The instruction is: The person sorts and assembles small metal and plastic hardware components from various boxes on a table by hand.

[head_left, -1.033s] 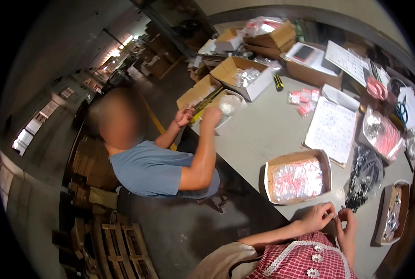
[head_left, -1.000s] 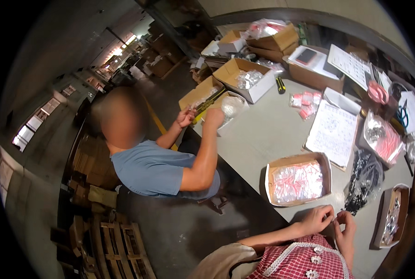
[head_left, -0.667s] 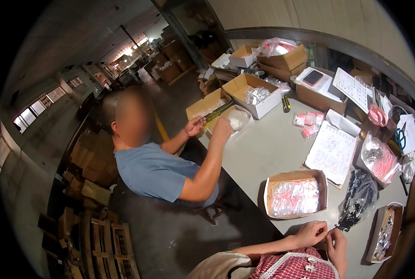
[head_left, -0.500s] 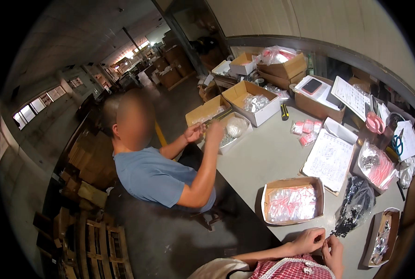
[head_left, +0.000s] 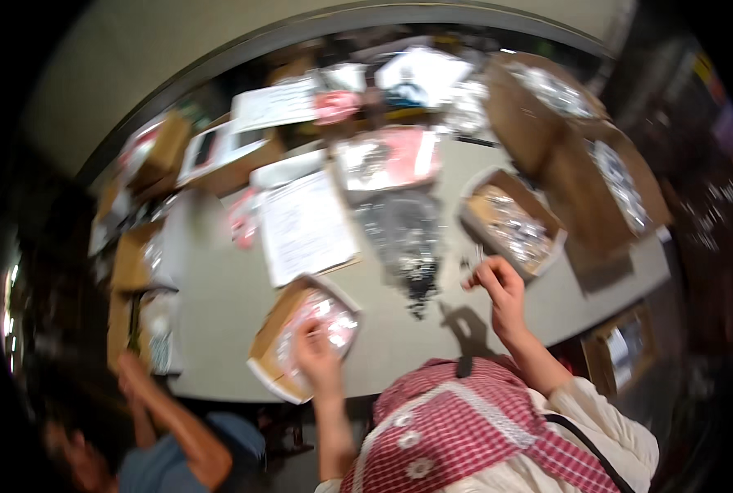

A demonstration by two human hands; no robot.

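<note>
My left hand (head_left: 320, 357) is over a cardboard box (head_left: 266, 349) of small clear plastic bags with pink marks (head_left: 334, 319). Motion blurs its fingers, so whether they hold a bag cannot be made out. My right hand (head_left: 504, 297) hovers above the table beside a narrow box (head_left: 551, 246) of shiny small parts (head_left: 510, 228). Its thumb and fingertips are pinched together, and what they hold is too small and blurred to name. Between the hands, small black pieces (head_left: 420, 287) spill from a clear plastic bag (head_left: 399, 226).
Papers with writing (head_left: 305, 226) lie beyond the left box. A bag of pink and clear packets (head_left: 391, 156) is behind the black pieces. Large open cartons (head_left: 539, 152) stand at right. At lower left, a person in blue (head_left: 231, 435) reaches toward boxes on the table.
My view has swung right. My hands, close together beside the black pieces before, are now apart: the left over the box of bags, the right near the box of shiny parts.
</note>
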